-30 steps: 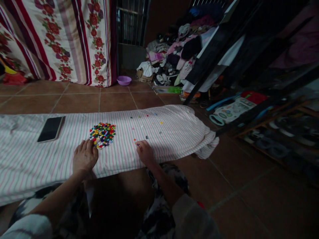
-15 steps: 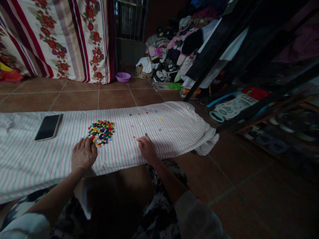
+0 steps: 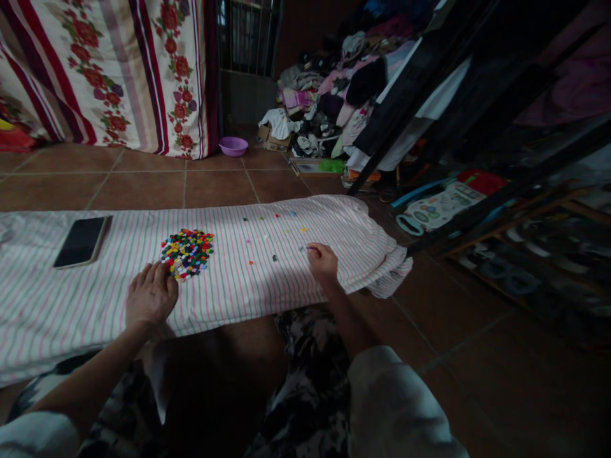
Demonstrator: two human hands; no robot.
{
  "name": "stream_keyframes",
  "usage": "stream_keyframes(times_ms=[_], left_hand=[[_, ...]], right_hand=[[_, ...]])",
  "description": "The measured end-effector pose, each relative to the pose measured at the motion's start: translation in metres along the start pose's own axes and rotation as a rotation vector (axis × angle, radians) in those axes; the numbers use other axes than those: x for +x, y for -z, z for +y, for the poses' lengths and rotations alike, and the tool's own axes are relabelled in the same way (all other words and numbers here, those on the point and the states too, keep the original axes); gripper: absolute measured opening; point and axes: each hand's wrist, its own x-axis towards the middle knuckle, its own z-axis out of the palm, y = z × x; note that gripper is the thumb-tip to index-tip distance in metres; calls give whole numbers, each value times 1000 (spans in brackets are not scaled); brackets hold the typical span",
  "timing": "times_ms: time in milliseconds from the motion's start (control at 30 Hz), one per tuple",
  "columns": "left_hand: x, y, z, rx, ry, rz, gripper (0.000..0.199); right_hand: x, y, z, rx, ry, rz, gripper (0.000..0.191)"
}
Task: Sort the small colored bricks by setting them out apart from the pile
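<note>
A heap of small multicoloured pieces (image 3: 188, 251) lies on a striped cloth (image 3: 229, 292). Flat on the cloth at the heap's near left edge rests my left hand (image 3: 151, 294), its fingers stretched out. To the right, my right hand (image 3: 323, 262) is closed in a pinch, with what looks like a tiny purplish piece (image 3: 309, 247) at the fingertips. Just left of those fingertips is a grey piece (image 3: 301, 249). Several single pieces lie spread out between the hands and beyond, among them an orange piece (image 3: 251, 263), a dark piece (image 3: 274, 257) and a yellow piece (image 3: 303, 229).
A phone (image 3: 82, 242) lies on the cloth left of the heap. Beyond, on the tiled floor, are a purple basin (image 3: 233, 147) and a large pile of clothes (image 3: 329, 95). A dark slanted post (image 3: 382, 152) rises past the cloth's far right end.
My right hand has moved right, from beside the dark and orange pieces to the grey one. The left hand stays by the heap. The view has shifted slightly.
</note>
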Motion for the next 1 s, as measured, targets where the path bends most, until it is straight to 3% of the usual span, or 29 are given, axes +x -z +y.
stream_keyframes(times_ms=[267,500,767,1000], left_hand=[[1,3,0,-1,-1,-27,46],[1,-1,-3,20,-24,-3,46],[0,-4,-5,4,-33,20,45],[0,-5,-5,13,-42,42,46]], right_hand=[[28,-3,38,-124,-51,-47,28],[25,-17,44,-232,-47,-68,33],[24,-17,50,-211,-26,-53,35],[17,-14,51,-159,28,63,34]])
